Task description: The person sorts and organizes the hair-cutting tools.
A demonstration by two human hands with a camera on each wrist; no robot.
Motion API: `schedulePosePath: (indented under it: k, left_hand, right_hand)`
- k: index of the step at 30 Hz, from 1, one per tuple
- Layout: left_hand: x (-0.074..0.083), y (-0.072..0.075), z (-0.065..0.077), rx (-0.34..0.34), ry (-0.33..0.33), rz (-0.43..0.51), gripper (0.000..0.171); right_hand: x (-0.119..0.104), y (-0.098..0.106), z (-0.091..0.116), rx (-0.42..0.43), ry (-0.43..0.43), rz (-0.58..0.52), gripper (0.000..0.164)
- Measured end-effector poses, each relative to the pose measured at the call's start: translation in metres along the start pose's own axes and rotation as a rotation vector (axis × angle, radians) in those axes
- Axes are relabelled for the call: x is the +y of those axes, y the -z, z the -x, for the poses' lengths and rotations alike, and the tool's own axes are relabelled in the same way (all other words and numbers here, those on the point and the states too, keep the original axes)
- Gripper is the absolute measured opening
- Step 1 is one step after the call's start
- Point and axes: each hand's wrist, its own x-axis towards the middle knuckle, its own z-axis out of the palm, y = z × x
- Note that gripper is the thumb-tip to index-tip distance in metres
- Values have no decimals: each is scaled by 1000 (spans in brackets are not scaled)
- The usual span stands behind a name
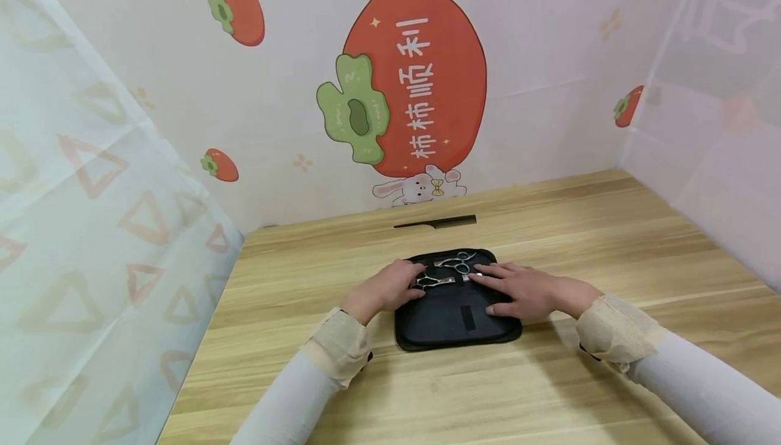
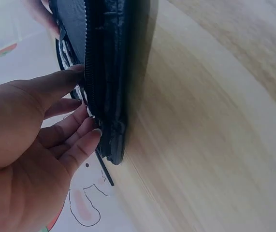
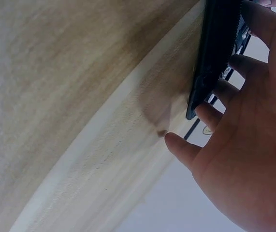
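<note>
A black zip case (image 1: 433, 319) lies opened out on the wooden table, with two pairs of silver scissors in its upper half. My left hand (image 1: 387, 287) is at the case's left side, thumb and fingers curled about the handles of the lower scissors (image 1: 438, 281). The upper scissors (image 1: 456, 264) lie with their handles to the right. My right hand (image 1: 527, 290) rests over the case's right side, fingers spread and fairly straight, fingertips near a small silver piece. In the left wrist view, the case's zipped edge (image 2: 90, 53) partly hides what the left fingers touch.
Behind the case a black rat-tail comb (image 1: 454, 222) lies near the table's back edge. A dark strap (image 1: 468, 317) crosses part of the case's lower half. Printed cloth walls (image 1: 293, 92) enclose the table at the back and both sides.
</note>
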Motion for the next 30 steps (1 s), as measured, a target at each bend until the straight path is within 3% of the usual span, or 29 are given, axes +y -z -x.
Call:
schedulePosePath:
  k: [4,14,25,30]
  left_hand:
    - [3,-2,-1,4,-1,-43,39]
    - [5,-4,-6,12,16,-26,32]
    - [15,-7,-16,32,-9,-74,38]
    - [13,-7,-14,31,-8,-47,36]
  right_hand:
    - [0,-1,0,-16,-25,-14,69]
    - [-5,3,2,27,27,-2,68]
    - [-7,6,3,9,-1,-1,68]
    - [-9,6,3,16,15,-7,68]
